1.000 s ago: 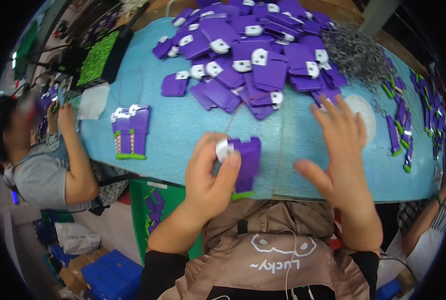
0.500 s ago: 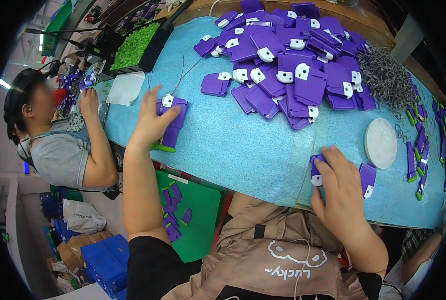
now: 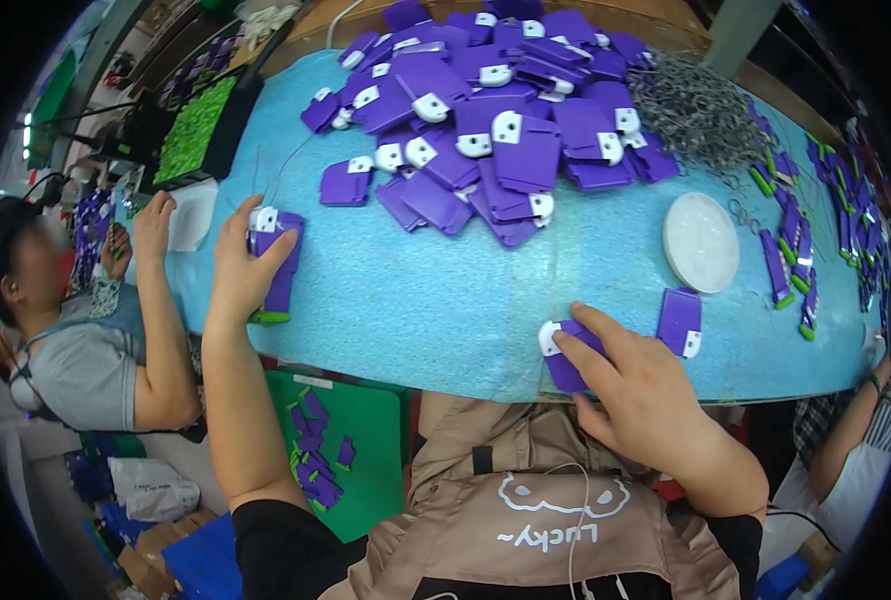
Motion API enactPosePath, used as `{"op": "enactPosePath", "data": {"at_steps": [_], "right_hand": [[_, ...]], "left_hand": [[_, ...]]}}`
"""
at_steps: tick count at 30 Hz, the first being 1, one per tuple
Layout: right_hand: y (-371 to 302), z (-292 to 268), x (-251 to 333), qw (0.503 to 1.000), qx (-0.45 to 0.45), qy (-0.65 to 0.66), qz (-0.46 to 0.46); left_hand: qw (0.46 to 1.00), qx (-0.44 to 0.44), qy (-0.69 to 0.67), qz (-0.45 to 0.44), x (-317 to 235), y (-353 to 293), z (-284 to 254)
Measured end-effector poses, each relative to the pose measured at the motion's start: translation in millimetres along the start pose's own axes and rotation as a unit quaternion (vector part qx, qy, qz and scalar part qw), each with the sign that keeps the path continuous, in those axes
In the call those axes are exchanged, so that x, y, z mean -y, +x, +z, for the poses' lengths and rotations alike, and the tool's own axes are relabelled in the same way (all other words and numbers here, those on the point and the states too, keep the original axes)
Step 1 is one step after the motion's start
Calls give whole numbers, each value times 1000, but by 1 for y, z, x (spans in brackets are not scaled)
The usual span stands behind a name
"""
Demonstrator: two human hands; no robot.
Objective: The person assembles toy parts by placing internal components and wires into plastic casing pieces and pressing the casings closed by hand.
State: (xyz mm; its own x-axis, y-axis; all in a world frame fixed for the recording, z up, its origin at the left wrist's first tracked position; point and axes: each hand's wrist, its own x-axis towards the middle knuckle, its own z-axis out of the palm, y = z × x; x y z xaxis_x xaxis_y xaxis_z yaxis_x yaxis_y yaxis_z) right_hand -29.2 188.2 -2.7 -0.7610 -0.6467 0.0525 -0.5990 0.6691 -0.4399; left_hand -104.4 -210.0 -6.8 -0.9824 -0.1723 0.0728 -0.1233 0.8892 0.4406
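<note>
Purple case is under the right hand in the head view, close to the near edge of the table. That hand's fingers are kinda loosely bent over it, with the thumb down by its lower side and a gap between, but I can't tell if it's really pinched or just touched. Left hand has thumb and fingers spread pretty wide around a purple stack; thumb's over the top face, and again can't say how firm that is.

The case is flat and boxy, with a white corner piece at upper left, partly hidden by fingers. The stack shows a white corner up top and a green end at the bottom.

Room-wise, there's a good stretch of bare blue table between the hands. The pile sits beyond it, a spare case lies just right of the right hand, and a white dish is just past that.
</note>
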Motion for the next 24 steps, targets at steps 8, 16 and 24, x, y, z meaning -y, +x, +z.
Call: {"op": "enactPosePath", "data": {"at_steps": [8, 16, 24], "right_hand": [[-7, -4, 2, 956, -102, 274, 10], [-4, 17, 10, 954, -162, 245, 65], [-45, -36, -92, 865, -368, -167, 296]], "left_hand": [[980, 2, -185, 76, -82, -72, 20], [748, 306, -589, -5, -159, -136, 87], [634, 241, -731, -77, -169, -133, 79]]}}
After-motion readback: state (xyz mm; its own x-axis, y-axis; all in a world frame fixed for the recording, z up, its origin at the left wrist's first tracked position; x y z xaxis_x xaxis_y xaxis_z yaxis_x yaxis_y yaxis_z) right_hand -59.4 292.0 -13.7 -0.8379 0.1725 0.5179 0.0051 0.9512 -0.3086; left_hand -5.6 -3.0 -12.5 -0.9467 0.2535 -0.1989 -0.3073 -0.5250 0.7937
